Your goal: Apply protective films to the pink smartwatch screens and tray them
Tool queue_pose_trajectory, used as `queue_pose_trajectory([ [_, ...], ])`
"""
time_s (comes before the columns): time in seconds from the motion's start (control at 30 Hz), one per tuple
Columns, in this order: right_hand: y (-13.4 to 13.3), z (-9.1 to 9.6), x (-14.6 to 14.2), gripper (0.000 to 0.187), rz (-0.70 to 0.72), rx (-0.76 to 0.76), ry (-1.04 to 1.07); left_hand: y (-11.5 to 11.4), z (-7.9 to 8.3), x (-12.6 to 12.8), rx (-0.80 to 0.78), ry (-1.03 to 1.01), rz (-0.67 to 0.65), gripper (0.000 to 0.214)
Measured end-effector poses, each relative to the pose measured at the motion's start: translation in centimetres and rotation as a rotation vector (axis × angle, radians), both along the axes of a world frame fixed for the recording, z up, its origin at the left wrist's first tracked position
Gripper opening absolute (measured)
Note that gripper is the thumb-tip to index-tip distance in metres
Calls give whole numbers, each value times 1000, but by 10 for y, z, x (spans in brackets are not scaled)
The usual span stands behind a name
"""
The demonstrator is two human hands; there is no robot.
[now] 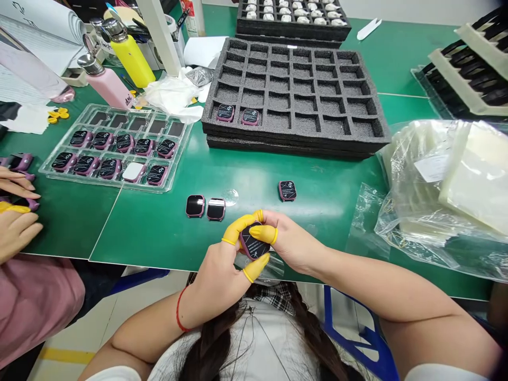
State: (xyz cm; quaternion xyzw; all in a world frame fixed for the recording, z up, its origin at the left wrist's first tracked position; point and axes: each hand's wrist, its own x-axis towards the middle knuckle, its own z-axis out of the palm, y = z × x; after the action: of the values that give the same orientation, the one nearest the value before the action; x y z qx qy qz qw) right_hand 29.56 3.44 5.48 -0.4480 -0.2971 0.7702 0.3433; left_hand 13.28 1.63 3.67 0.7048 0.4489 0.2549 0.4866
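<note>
Both my hands hold one pink smartwatch body [254,246] with a printed film on its black screen, just above the table's near edge. My left hand [222,275] pinches it from the left and below with yellow finger cots. My right hand [289,243] presses its top with a yellow-cotted thumb. Two more watch bodies [205,207] lie side by side on the green mat, and a third [287,190] lies to the right. A small round clear film [230,196] lies beside the pair.
A clear plastic tray [55,174] of watch bodies sits at left. A dark foam tray [301,137] holds two watches [237,114]. Plastic bags [444,196] lie at right. Pink [103,82] and yellow bottles [129,55] stand behind. Another person's hands [16,211] rest at far left.
</note>
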Motion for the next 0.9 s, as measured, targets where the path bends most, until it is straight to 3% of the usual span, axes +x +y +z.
queue_pose_trajectory([
  [0.17,0,0,-2,38,-10,-17,-23,-3,-6,1,64,18,32,30],
  [0.27,0,0,-2,36,-10,-30,-16,-2,-9,1,104,52,38,24],
  [0.43,3,2,-1,44,18,-51,0,2,-6,0,-68,-106,-6,43],
  [0.6,2,5,2,22,113,-5,-17,3,-1,0,-240,-208,-11,60],
  [0.9,-3,2,-4,6,63,43,29,0,-7,1,-138,-92,-55,60],
])
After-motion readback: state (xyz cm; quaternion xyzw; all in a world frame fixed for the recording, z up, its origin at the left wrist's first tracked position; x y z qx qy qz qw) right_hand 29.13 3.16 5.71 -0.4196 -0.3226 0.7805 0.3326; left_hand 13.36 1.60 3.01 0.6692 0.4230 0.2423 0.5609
